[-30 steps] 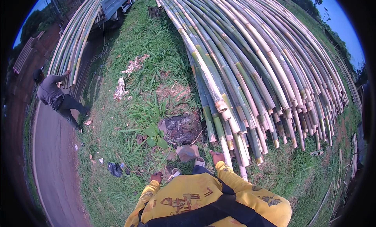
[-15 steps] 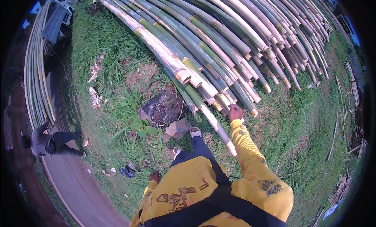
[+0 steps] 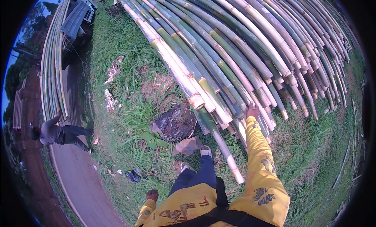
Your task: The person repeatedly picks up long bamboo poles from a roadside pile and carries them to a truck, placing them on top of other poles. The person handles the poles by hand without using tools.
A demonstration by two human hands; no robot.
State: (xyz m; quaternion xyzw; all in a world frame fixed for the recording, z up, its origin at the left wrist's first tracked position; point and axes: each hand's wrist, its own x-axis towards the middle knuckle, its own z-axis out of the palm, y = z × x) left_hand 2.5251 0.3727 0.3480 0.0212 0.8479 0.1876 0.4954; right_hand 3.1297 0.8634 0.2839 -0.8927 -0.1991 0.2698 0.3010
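Observation:
A large stack of long bamboo poles (image 3: 231, 39), green to pale tan, spreads across the top and right, their cut ends facing me. With the arm stretched forward, my right hand (image 3: 252, 110) is closed on a bamboo pole near the front ends; part of the grip is hidden by the hand itself. Left of that arm, one longer bamboo pole (image 3: 223, 146) sticks out toward me past the rest. My left hand (image 3: 152, 195) hangs low beside my body above the grass, fingers loosely curled, and nothing shows in it.
A dark rock (image 3: 174, 123) and a flat brown stone (image 3: 188, 146) lie before my feet. Dark plastic litter (image 3: 133, 176) is on the grass. At left, a person (image 3: 58, 133) on the paved path (image 3: 78, 180) is at the ends of poles (image 3: 55, 70) beside a vehicle (image 3: 76, 19).
My right hand has reached farther forward over the pole ends. My view has turned left, so the stack sits more to the right. The left hand still hangs low.

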